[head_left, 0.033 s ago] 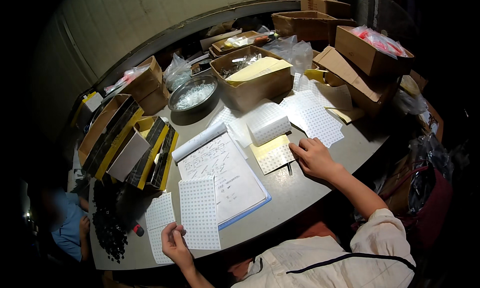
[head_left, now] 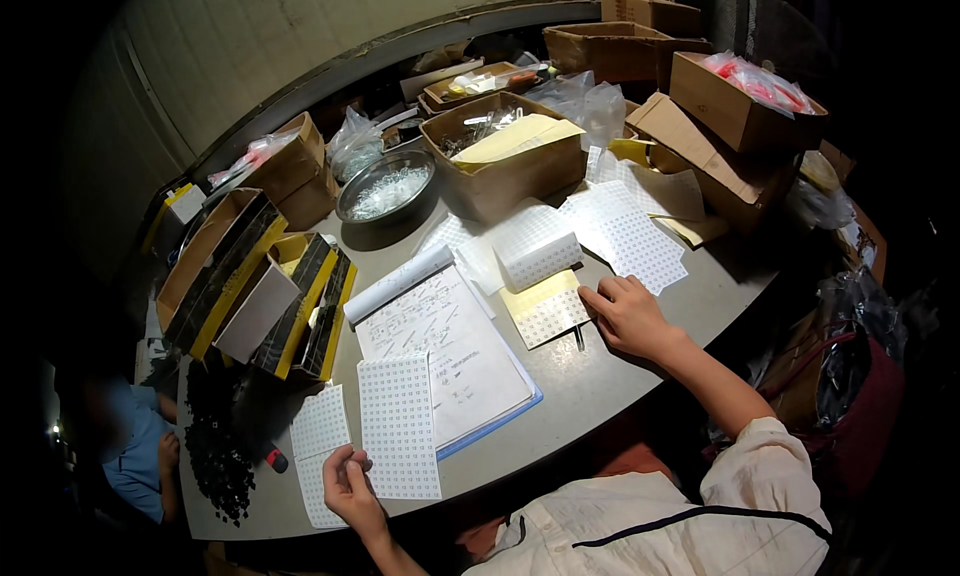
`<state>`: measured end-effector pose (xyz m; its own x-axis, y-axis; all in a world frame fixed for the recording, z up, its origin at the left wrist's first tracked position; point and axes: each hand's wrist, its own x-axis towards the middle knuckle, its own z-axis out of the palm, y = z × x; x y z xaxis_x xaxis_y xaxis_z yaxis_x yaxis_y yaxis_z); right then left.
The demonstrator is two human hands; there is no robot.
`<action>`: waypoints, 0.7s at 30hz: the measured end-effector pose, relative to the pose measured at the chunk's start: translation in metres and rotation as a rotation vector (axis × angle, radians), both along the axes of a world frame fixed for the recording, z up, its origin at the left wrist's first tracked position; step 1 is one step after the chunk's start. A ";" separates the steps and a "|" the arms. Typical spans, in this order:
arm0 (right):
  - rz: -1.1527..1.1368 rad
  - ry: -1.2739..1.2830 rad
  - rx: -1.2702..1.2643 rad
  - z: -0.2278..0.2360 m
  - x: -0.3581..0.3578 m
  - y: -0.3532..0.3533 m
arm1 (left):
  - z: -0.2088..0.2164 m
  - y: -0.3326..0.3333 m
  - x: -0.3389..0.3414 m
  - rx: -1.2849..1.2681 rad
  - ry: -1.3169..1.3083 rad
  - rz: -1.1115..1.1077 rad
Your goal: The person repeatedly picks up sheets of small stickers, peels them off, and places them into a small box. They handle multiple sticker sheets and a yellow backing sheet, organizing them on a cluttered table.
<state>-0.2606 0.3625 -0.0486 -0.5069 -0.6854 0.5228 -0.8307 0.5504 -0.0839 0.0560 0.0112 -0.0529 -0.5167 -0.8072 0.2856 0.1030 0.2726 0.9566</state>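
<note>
We record this frame as matching the earlier one: both hands and every sheet keep their places. On the grey table (head_left: 600,396) we count one yellow label sheet (head_left: 540,314), right of the clipboard, its right edge under the fingers of the right hand (head_left: 630,316); one clipboard (head_left: 495,423), blue-edged, bearing handwritten paper (head_left: 470,351); two white label sheets (head_left: 400,431) near the left hand (head_left: 352,488), one overlapping the clipboard; one bowl (head_left: 343,204) of small clear pieces (head_left: 392,191); one heap of black pieces (head_left: 220,441); one red-and-black item (head_left: 277,460). Right hand: palm down, fingers loosely spread and slightly bent, forearm slanting in from lower right. Left hand: fingers curled, thumb near forefinger beside the sheets, forearm rising from the lower edge; whether it pinches paper, we cannot tell.
</note>
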 end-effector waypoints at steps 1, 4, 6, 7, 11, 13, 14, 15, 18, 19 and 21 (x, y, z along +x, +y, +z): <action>-0.001 0.004 0.004 0.000 0.000 0.000 | -0.001 -0.001 0.001 0.002 0.002 -0.002; -0.001 0.022 0.021 -0.002 -0.002 0.000 | -0.004 -0.002 0.001 0.010 0.015 -0.006; 0.002 0.030 0.030 -0.003 -0.002 0.000 | -0.004 -0.002 0.001 0.014 0.016 -0.007; 0.004 0.031 0.033 -0.002 -0.002 0.000 | -0.004 -0.002 0.002 0.014 0.011 -0.008; 0.013 0.036 0.054 -0.002 -0.005 0.000 | -0.003 -0.001 0.001 0.025 0.016 -0.019; 0.012 -0.033 0.105 -0.001 -0.011 0.002 | -0.001 0.000 0.002 0.013 0.005 -0.007; 0.011 -0.065 0.129 0.001 -0.015 0.002 | -0.001 0.001 0.001 0.006 0.001 0.001; -0.007 -0.083 0.133 0.003 -0.018 0.001 | -0.001 0.000 0.001 0.000 0.002 0.011; -0.063 -0.115 0.141 0.009 -0.026 -0.002 | -0.002 -0.003 0.003 -0.004 0.006 0.027; -0.082 -0.111 0.144 0.009 -0.028 -0.003 | -0.003 -0.003 0.003 0.005 0.009 0.022; -0.114 -0.118 0.168 0.012 -0.030 -0.007 | -0.004 -0.004 0.004 0.009 0.010 0.019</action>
<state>-0.2910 0.3557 -0.0369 -0.6370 -0.6924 0.3387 -0.7521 0.6547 -0.0761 0.0605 0.0067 -0.0566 -0.4983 -0.8194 0.2834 0.1077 0.2659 0.9580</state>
